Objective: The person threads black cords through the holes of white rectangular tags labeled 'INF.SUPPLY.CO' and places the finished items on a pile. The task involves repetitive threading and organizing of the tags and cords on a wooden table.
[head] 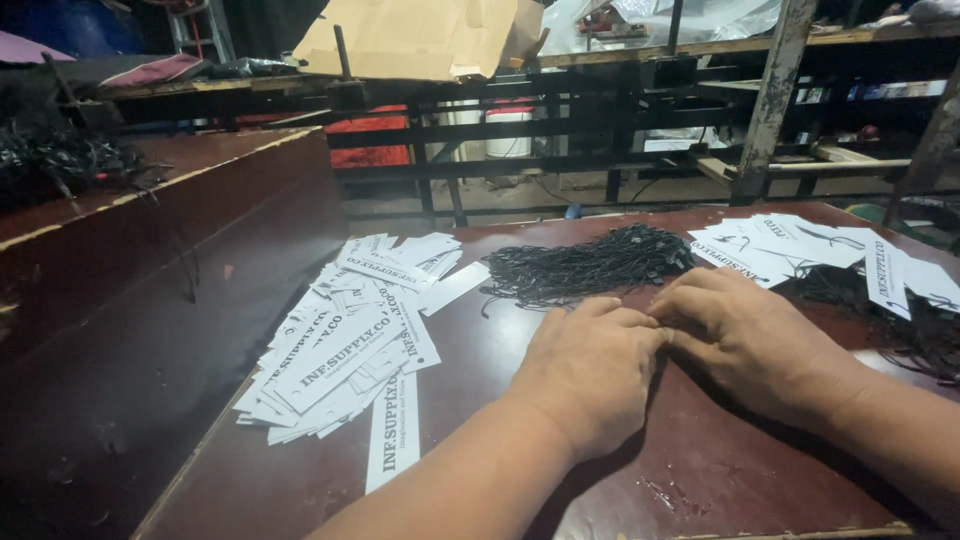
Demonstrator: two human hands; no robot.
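- The left hand and the right hand lay palm-down on the desk, fingertips meeting at one spot between them.
- The grip was the pinch where both sets of fingers came together; the fingers were curled inward and close, but whatever they pinched was hidden under them, so I could not tell if they clamped on anything.
- Just beyond the grip, almost touching the fingertips, lay a bundle of black strings, spread lengthwise across the dark red desk.
- To the left of the grip, and well apart from it, a loose heap of white paper tags with black print fanned out towards the near-left edge of the desk; one tag lay alone at the near side of the heap.
- To the right of the grip and slightly beyond it, a second pile of white tags lay overlapping, with more black strings tangled under and beside it, close to the right forearm.
- Farther left of the grip, past the desk's edge, stood a dark wooden board, slanted, with a tangle of black cords on top.
- Far beyond the grip ran a black metal frame with a sheet of brown cardboard resting on it, and a rusty upright post to the right.
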